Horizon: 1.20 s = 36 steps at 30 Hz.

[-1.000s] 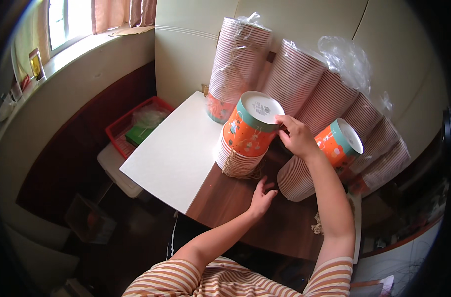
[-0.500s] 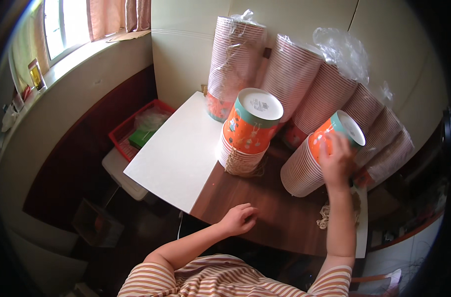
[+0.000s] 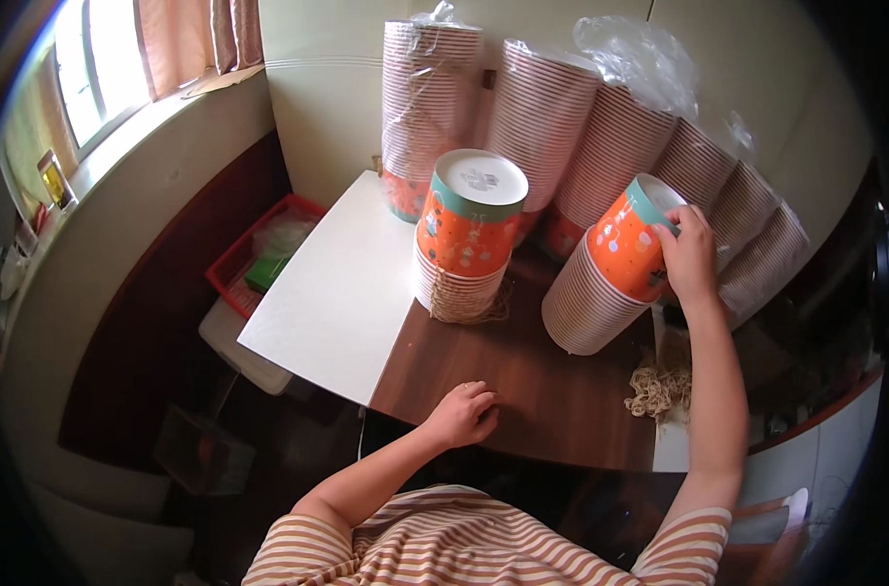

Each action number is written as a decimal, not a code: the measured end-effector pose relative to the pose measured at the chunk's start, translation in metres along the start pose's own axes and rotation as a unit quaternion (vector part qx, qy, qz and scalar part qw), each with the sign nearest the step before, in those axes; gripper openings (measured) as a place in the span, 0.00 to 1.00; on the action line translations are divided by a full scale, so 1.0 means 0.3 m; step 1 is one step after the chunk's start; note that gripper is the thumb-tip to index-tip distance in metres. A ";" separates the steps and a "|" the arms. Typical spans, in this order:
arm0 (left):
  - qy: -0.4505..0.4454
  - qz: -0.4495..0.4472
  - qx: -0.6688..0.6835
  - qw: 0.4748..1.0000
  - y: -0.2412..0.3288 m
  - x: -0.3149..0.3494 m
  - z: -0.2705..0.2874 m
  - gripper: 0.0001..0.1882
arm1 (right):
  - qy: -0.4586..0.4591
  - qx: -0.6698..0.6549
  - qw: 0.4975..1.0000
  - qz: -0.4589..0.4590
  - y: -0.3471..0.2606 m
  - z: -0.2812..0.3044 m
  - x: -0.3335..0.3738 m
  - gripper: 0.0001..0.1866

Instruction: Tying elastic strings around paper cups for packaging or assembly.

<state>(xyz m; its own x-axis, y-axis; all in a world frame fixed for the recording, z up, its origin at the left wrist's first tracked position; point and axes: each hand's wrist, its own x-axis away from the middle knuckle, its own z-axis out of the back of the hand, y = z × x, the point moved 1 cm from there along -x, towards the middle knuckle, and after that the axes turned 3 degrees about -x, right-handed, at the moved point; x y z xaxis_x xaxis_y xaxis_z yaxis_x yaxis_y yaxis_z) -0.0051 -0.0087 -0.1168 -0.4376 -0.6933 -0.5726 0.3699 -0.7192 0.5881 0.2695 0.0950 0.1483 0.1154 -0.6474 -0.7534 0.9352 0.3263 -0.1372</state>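
Note:
My right hand [image 3: 689, 256] grips the upper end of an upside-down stack of paper buckets, its thumb and fingers at the teal-banded base of the top orange bucket [image 3: 620, 239]. Below it, the nested white rims [image 3: 591, 301] make a leaning column. A second upside-down stack stands left of it, topped by an orange bucket [image 3: 469, 230] with a white base; tan twine [image 3: 464, 296] lies around its lower rims. My left hand [image 3: 464, 414] rests at the table's front edge, fingers loosely curled and nothing visible in them.
Tall plastic-wrapped stacks of buckets [image 3: 542, 122] line the wall behind. A heap of tan twine [image 3: 659, 391] lies by my right forearm. The table has a brown wood-grain top [image 3: 561, 410] and a white section [image 3: 317, 313]. Left of it sits a red basket [image 3: 225, 273].
My right hand has shifted from the front of the right stack to the right side of its top bucket. My left hand stays near the table edge. The view has moved slightly.

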 end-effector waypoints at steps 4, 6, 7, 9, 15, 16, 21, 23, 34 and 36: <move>0.030 0.021 0.001 0.999 0.014 -0.014 0.013 0.11 | 0.022 -0.019 1.000 0.004 0.008 0.007 -0.025 0.09; 0.020 0.023 0.009 0.999 0.010 -0.012 0.010 0.11 | 0.048 -0.023 0.999 0.006 0.001 0.033 -0.044 0.09; 0.019 0.029 0.012 0.999 0.013 -0.015 0.008 0.11 | 0.059 -0.022 0.998 0.007 -0.004 0.062 -0.059 0.09; 0.011 0.038 0.009 0.999 0.007 -0.015 0.001 0.10 | 0.081 -0.022 0.996 0.001 -0.031 0.122 -0.082 0.09; 0.007 0.072 0.032 0.997 0.003 0.003 0.023 0.10 | 0.239 -0.165 0.956 -0.044 -0.140 0.376 0.027 0.08; 0.011 0.072 0.027 0.997 0.009 -0.001 0.034 0.10 | 0.269 -0.256 0.926 -0.064 -0.109 0.401 0.100 0.11; 0.039 0.230 0.308 0.923 -0.002 -0.026 0.022 0.15 | 0.215 -0.575 0.772 -0.163 -0.063 0.276 0.502 0.17; 0.017 0.244 0.437 0.865 0.024 -0.068 0.046 0.23 | 0.101 -0.487 0.812 -0.305 0.004 0.124 0.684 0.21; 0.032 0.293 0.375 0.879 0.130 -0.210 0.231 0.20 | -0.198 -0.680 0.533 -0.463 -0.167 -0.166 1.008 0.21; 0.026 0.306 0.287 0.907 0.103 -0.214 0.235 0.15 | -0.357 -0.598 0.564 -0.444 -0.133 -0.121 1.004 0.17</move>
<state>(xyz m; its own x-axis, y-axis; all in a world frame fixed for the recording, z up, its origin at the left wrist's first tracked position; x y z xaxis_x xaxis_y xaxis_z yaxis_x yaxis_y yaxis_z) -0.0235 0.0168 -0.0216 -0.2494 -0.9668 -0.0550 0.0363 -0.0661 0.9972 0.2547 -0.0882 -0.0964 0.2839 -0.8946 0.3452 -0.1157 -0.3893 -0.9138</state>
